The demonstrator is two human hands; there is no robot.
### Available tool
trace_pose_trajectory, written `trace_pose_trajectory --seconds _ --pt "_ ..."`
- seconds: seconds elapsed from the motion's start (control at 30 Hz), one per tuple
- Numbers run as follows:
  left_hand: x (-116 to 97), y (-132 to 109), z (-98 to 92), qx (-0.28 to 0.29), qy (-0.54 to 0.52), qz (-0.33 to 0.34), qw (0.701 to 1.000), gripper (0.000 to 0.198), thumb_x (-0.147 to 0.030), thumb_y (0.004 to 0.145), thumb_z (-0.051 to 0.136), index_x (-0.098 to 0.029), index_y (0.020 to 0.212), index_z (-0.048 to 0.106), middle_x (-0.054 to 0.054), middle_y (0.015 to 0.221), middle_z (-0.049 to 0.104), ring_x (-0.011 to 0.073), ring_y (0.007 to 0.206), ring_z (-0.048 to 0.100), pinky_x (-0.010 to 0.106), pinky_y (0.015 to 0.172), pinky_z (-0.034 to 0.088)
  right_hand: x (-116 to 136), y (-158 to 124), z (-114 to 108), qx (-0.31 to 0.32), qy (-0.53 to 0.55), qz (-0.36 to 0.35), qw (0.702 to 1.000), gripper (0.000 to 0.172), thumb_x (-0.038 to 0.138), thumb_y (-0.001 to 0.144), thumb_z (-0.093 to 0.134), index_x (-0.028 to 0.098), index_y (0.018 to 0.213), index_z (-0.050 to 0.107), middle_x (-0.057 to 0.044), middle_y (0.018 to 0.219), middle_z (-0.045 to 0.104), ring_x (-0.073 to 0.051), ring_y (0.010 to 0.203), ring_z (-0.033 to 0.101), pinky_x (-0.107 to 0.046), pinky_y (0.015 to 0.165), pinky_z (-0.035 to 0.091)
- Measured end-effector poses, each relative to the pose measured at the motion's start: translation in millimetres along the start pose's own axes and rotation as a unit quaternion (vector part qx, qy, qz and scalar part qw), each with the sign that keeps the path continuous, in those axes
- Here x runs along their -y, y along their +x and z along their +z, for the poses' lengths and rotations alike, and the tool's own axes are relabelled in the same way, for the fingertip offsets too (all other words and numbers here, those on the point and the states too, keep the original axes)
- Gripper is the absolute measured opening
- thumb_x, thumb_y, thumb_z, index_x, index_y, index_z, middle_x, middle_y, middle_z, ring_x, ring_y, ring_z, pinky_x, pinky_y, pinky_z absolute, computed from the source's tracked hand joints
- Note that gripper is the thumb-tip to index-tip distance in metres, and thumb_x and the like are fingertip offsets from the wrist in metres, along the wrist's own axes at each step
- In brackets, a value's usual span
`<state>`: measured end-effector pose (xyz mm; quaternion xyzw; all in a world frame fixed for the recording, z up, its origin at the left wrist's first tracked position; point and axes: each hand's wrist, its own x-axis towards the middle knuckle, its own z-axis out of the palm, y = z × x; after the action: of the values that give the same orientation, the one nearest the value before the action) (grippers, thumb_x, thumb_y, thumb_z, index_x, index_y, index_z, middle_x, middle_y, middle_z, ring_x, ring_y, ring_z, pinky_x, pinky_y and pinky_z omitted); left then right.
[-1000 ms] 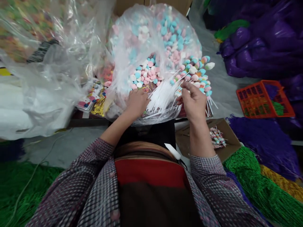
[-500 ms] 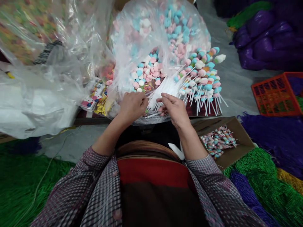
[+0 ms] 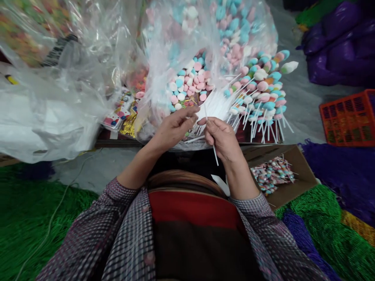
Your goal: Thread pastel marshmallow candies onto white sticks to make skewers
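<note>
My right hand (image 3: 220,136) pinches a thin white stick (image 3: 215,155) between thumb and fingers. The stick is nearly upright, tilted a little, and bare at both visible ends. Close beside it, my left hand (image 3: 178,127) points its fingers toward the stick, thumb and forefinger slightly apart, with no item seen between them. A heap of white sticks (image 3: 218,103) lies just beyond both hands. Behind the left hand are loose pink, blue and white candies (image 3: 193,82) in an opened clear plastic bag (image 3: 159,78).
Candy skewers (image 3: 265,89) are piled at the table's right end. A cardboard box (image 3: 303,171) with wrapped candies stands below. Orange crate (image 3: 345,121) is farther right. Left are a white plastic bag (image 3: 49,125) and gold twist ties (image 3: 129,125). Green strands (image 3: 29,218) cover the floor.
My right hand has lifted a white stick from near the heap and now holds it upright. My left hand has moved right, its fingers uncurling toward the stick. The view has shifted slightly.
</note>
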<state>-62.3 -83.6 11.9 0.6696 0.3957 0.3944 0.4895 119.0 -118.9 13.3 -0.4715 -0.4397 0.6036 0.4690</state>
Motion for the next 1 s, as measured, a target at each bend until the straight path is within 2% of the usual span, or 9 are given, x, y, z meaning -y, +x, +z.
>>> trace_pose_trajectory --seconds 0.13,0.37,0.47,0.57,0.67,0.83,0.9,1.0 --pt "9 6 6.3 -0.025 -0.110 0.001 0.994 0.031 -0.050 0.093 0.070 -0.023 0.107 0.075 0.002 0.096 0.073 0.0141 0.086 0.065 0.028 0.079 0.053 -5 -5 0 0.024 -0.014 0.009 1.000 0.044 0.065 0.087 0.071 0.021 0.087 0.071 0.010 0.045 0.043 -0.006 0.043 0.031 -0.023 0.049 0.021" --pt "14 7 14.3 -0.048 -0.235 -0.038 0.970 0.027 -0.044 0.081 0.086 -0.024 0.096 0.079 -0.002 0.084 0.073 0.0100 0.074 0.065 0.025 0.071 0.053 -11 -8 4 0.059 0.027 0.026 0.998 0.043 0.063 0.086 0.073 0.021 0.082 0.068 0.011 0.045 0.043 -0.005 0.042 0.031 -0.024 0.048 0.020" --pt "10 7 18.8 -0.023 -0.254 -0.089 0.963 0.027 -0.046 0.082 0.084 -0.023 0.093 0.079 -0.003 0.073 0.067 0.0073 0.062 0.058 0.022 0.057 0.046 -13 -8 5 0.054 0.051 0.045 0.996 0.045 0.065 0.082 0.076 0.021 0.081 0.066 0.011 0.048 0.043 -0.005 0.042 0.030 -0.024 0.046 0.020" --pt "8 7 23.5 -0.009 -0.268 -0.106 0.958 0.030 -0.049 0.080 0.085 -0.020 0.079 0.076 -0.003 0.065 0.061 0.0060 0.057 0.052 0.020 0.051 0.039 -15 -7 5 0.051 0.064 0.059 0.995 0.047 0.067 0.079 0.078 0.021 0.081 0.066 0.011 0.049 0.044 -0.005 0.042 0.031 -0.024 0.044 0.021" --pt "9 7 25.7 -0.022 -0.274 -0.112 0.955 0.036 -0.048 0.077 0.088 -0.019 0.068 0.069 -0.003 0.064 0.060 0.0049 0.056 0.050 0.019 0.049 0.036 -19 -8 5 0.035 0.057 0.058 0.996 0.047 0.067 0.079 0.078 0.020 0.080 0.067 0.009 0.049 0.048 -0.005 0.043 0.034 -0.022 0.045 0.023" --pt "10 9 26.8 -0.062 -0.267 -0.152 0.949 0.031 -0.040 0.081 0.087 -0.019 0.070 0.066 -0.005 0.063 0.060 0.0040 0.055 0.052 0.016 0.049 0.038 -19 -12 6 0.018 0.047 0.050 0.997 0.042 0.059 0.079 0.082 0.021 0.092 0.071 0.007 0.056 0.060 -0.004 0.043 0.036 -0.019 0.042 0.023" --pt "9 9 27.8 -0.060 -0.282 -0.154 0.945 0.027 -0.039 0.085 0.083 -0.019 0.077 0.068 -0.005 0.066 0.063 0.0040 0.058 0.056 0.015 0.052 0.041 -16 -13 6 0.005 0.050 0.039 0.998 0.040 0.059 0.080 0.081 0.022 0.092 0.069 0.007 0.060 0.064 -0.004 0.042 0.039 -0.019 0.040 0.028" --pt "6 7 27.9 -0.034 -0.310 -0.172 0.934 0.024 -0.042 0.091 0.077 -0.018 0.092 0.072 -0.003 0.073 0.069 0.0051 0.060 0.062 0.016 0.054 0.046 -10 -11 3 -0.067 0.079 -0.014 0.995 0.036 0.058 0.084 0.078 0.026 0.092 0.064 0.005 0.075 0.071 -0.006 0.053 0.059 -0.018 0.046 0.046"
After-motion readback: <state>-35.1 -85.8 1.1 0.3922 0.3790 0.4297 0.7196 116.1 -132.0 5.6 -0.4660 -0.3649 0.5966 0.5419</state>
